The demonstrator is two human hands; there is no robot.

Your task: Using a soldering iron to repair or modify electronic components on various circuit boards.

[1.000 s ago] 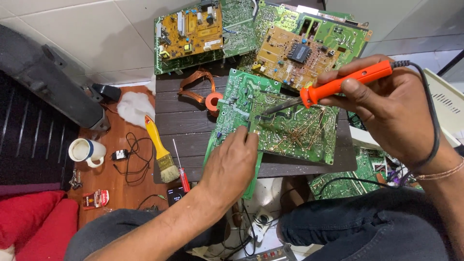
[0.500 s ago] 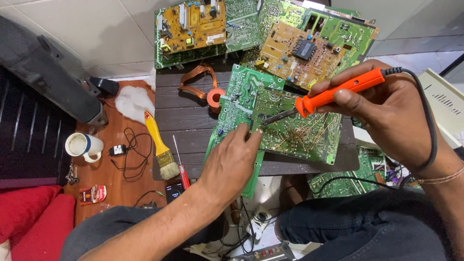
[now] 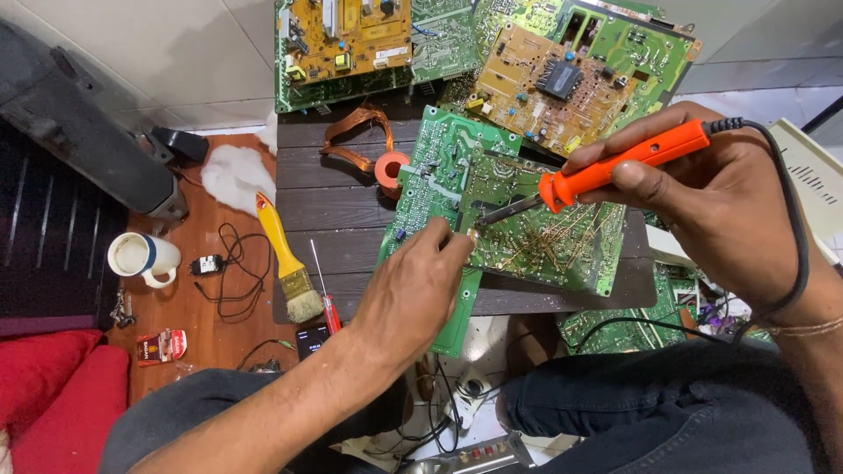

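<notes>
Orange soldering iron (image 3: pixel 628 165) gripped in your right hand (image 3: pixel 729 211); left fingers (image 3: pixel 452 241) pinching beside its hot tip on the green board (image 3: pixel 536 233); a slip could burn you.

Two hands, the left hand (image 3: pixel 413 290) and the right hand (image 3: pixel 702 202), are working. One soldering iron (image 3: pixel 615 167), one brush (image 3: pixel 285 254), one screwdriver (image 3: pixel 327 303) and one mug (image 3: pixel 140 259) are showing; circuit boards, overlapping from 11 to 4 o'clock, are too many to count surely.

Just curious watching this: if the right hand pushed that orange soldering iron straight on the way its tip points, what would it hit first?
Probably the left hand's fingertips, pinched at the green circuit board just beyond the soldering iron tip; depth is unclear.
</notes>
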